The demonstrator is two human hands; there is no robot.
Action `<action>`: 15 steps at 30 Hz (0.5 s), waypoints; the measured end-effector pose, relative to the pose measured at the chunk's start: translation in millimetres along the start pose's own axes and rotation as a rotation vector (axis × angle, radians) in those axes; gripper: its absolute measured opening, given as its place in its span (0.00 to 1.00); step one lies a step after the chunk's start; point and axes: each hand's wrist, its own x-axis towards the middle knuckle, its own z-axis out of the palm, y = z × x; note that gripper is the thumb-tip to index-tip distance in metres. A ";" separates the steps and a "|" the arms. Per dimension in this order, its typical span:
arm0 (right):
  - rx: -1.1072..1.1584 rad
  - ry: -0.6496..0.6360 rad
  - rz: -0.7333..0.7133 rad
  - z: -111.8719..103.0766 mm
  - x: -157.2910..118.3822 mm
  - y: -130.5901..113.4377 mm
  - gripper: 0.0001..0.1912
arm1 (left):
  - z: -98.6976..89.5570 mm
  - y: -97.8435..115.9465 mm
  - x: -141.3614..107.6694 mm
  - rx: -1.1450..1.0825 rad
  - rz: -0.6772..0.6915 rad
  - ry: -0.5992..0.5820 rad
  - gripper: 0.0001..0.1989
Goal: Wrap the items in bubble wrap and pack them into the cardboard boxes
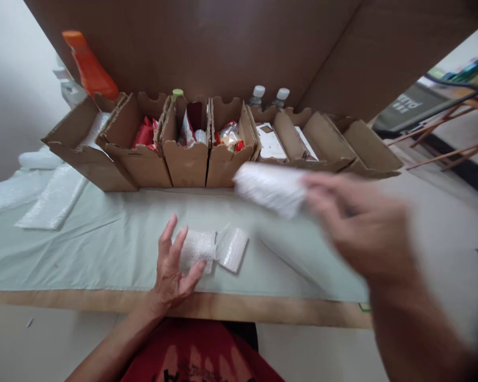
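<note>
My right hand [354, 217], smeared by motion, grips one end of a white bubble-wrapped bundle [270, 188] and holds it above the table, in front of the cardboard bins. My left hand [177, 265] has its fingers spread. It rests at the near side of a piece of bubble wrap [199, 246] lying on the pale green cloth, thumb and fingers around its left end. Touching that piece on the right is a smaller curled roll of bubble wrap [232, 248]. What sits inside the bundle is hidden.
A row of cardboard bins [187, 164] stands along the back, holding packets, cards and wrap. Behind it are an orange bottle [90, 66] and clear bottles [281, 98]. More bubble wrap [56, 196] lies at left. The table's brown front edge [263, 309] is close to me.
</note>
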 end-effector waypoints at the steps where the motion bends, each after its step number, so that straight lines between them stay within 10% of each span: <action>1: 0.071 -0.127 -0.060 23.6 -19.8 -5.4 0.18 | 2.4 2.8 4.7 -0.003 0.055 -0.010 0.37; 4: 0.201 -0.514 -0.184 78.1 -58.5 -20.9 0.17 | 18.7 3.8 15.9 0.051 0.207 -0.176 0.34; 7: 0.235 -0.622 -0.241 70.2 -49.8 -22.4 0.15 | 40.2 -6.0 16.7 0.117 0.251 -0.422 0.22; 11: -0.004 -0.326 -0.199 19.5 45.9 -12.3 0.17 | 56.0 -17.2 8.6 0.122 0.229 -0.471 0.18; 15: -0.328 -0.339 -0.256 36.9 167.8 -14.1 0.18 | 56.4 -17.7 5.7 0.089 0.216 -0.447 0.18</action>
